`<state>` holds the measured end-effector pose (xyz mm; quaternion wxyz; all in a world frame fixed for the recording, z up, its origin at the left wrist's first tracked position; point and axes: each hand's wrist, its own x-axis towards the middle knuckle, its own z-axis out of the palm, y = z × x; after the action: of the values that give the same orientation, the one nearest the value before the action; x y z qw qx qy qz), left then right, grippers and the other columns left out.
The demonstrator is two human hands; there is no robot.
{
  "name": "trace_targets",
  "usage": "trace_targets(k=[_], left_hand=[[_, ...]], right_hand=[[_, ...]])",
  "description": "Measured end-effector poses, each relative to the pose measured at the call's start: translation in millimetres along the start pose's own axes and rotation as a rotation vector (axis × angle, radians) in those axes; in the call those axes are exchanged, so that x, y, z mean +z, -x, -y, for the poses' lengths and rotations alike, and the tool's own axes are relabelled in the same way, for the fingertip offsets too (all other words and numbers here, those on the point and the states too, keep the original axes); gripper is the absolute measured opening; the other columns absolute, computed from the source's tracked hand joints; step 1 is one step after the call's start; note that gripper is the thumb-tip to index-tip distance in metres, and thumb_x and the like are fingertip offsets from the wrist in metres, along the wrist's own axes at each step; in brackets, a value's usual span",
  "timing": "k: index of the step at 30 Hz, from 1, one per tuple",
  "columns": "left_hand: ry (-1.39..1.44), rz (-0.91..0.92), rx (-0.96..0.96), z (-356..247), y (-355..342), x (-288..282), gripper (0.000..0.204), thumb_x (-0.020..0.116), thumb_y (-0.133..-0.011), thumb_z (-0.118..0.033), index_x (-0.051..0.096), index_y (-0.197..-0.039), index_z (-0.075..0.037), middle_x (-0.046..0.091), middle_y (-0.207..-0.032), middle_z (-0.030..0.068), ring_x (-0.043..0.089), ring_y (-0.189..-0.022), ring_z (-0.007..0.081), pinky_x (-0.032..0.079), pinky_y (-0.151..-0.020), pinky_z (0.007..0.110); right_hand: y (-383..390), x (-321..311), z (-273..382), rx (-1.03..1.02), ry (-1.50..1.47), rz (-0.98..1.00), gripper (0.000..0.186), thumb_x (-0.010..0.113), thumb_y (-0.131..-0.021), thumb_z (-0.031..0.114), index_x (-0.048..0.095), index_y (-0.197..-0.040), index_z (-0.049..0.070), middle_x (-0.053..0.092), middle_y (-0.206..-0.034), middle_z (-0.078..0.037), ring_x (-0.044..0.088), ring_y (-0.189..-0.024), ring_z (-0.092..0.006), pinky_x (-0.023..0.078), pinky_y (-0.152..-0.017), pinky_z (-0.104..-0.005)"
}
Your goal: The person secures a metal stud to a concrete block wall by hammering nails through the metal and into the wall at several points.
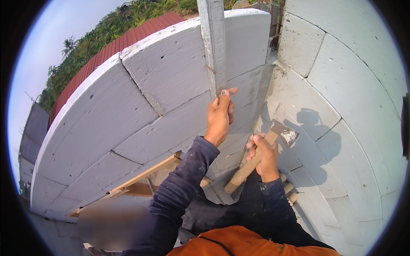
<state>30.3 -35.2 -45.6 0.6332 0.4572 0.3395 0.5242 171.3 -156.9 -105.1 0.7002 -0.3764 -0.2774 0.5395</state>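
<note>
My left hand (219,119) is closed in a pinch against the lower end of a grey metal strip (213,42), which stands upright along the block wall. What sits between thumb and fingers is too small to make out. A brown, rusty nail (210,69) juts from the strip above that hand. Lower and to the right, my right hand (265,158) is wrapped around the wooden handle of a hammer (245,173). The hammer is tilted, its whitish-smeared metal head up and right, its handle end low by my dark trousers.
Pale block walls (171,64) meet in a corner ahead; the right wall (341,98) carries my shadow. A wooden frame (141,179) lies below my left forearm. Rusty rebar (277,25) stands at the corner. Beyond the wall are a red metal roof (111,51) and trees.
</note>
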Motion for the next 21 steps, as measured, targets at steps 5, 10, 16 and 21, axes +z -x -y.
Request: trace_targets(k=[5, 10, 16, 21], left_hand=[[-0.228, 0.133, 0.037, -8.6, 1.2, -14.1, 0.046, 0.069, -0.105, -0.035, 0.070, -0.136, -0.001, 0.062, -0.084, -0.0020, 0.040, -0.055, 0.0033, 0.031, -0.049, 0.023], [-0.243, 0.150, 0.045, -2.2, -3.5, -16.1, 0.035, 0.074, -0.102, -0.030, 0.077, -0.123, -0.002, 0.075, -0.099, 0.0029, 0.042, -0.054, 0.0037, 0.032, -0.049, 0.022], [-0.324, 0.137, 0.235, 1.9, -5.9, -19.7, 0.030, 0.072, -0.105, -0.029, 0.077, -0.115, -0.002, 0.077, -0.102, 0.0023, 0.053, -0.066, 0.0044, 0.041, -0.056, 0.023], [-0.357, 0.128, 0.223, -2.0, -3.5, -19.5, 0.030, 0.071, -0.106, -0.029, 0.077, -0.117, -0.002, 0.077, -0.105, 0.0031, 0.062, -0.082, 0.0069, 0.050, -0.068, 0.025]], right_hand=[[-28.2, 12.8, -0.1, 0.032, -0.041, 0.018, 0.028, 0.079, -0.098, 0.025, 0.068, -0.101, -0.001, 0.070, -0.082, -0.011, 0.059, -0.053, -0.0114, 0.050, -0.046, -0.0281], [-53.6, 31.1, -8.3, 0.029, 0.022, 0.066, 0.030, 0.078, -0.100, 0.026, 0.068, -0.108, -0.001, 0.068, -0.083, -0.008, 0.058, -0.054, -0.0097, 0.049, -0.046, -0.0270], [-83.1, 36.2, -15.5, 0.024, 0.105, 0.041, 0.026, 0.074, -0.100, 0.022, 0.067, -0.115, 0.003, 0.065, -0.083, -0.005, 0.059, -0.056, -0.0107, 0.049, -0.046, -0.0284], [-92.0, 46.5, -51.2, 0.000, 0.051, 0.032, 0.022, 0.074, -0.098, 0.021, 0.065, -0.108, 0.004, 0.065, -0.082, -0.003, 0.057, -0.054, -0.0089, 0.045, -0.045, -0.0260]])
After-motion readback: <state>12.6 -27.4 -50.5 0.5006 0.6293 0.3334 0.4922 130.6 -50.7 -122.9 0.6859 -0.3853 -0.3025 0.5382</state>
